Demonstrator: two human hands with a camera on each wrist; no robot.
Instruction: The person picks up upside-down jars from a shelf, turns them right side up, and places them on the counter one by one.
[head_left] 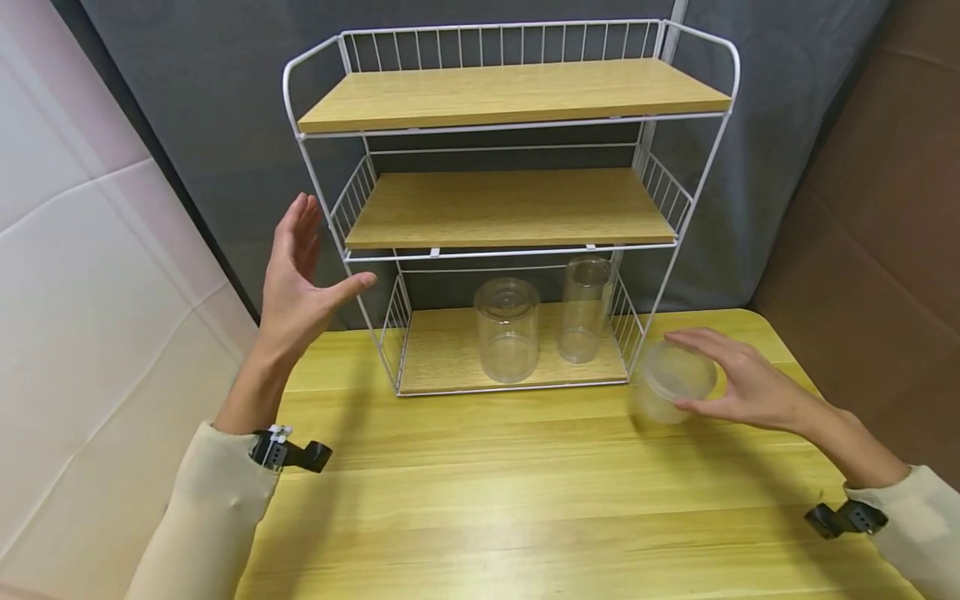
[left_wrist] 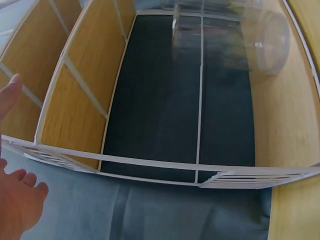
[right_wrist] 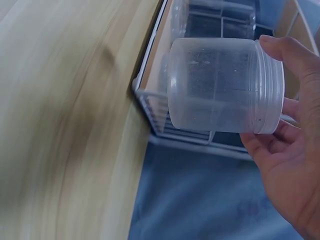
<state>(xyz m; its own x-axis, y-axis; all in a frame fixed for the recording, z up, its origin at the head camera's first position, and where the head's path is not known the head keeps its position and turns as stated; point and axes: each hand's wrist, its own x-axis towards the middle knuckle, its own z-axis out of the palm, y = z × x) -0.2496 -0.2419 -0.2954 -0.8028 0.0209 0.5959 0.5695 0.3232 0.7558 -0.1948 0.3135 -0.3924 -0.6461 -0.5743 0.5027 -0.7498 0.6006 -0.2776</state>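
Observation:
My right hand grips a frosted clear plastic jar near its threaded rim, thumb on one side and fingers on the other. The jar is slightly blurred, held just off the table beside the rack's lower right corner; no lid shows on its neck in the right wrist view. By the rack's left upright, my left hand is raised with fingers extended and thumb spread, holding nothing. A wide clear jar and a tall narrow clear jar stand on the bottom shelf.
The white wire rack has three wooden shelves, including the top one and the middle one. It stands at the back of the wooden table. A white panel borders the left, a brown one the right.

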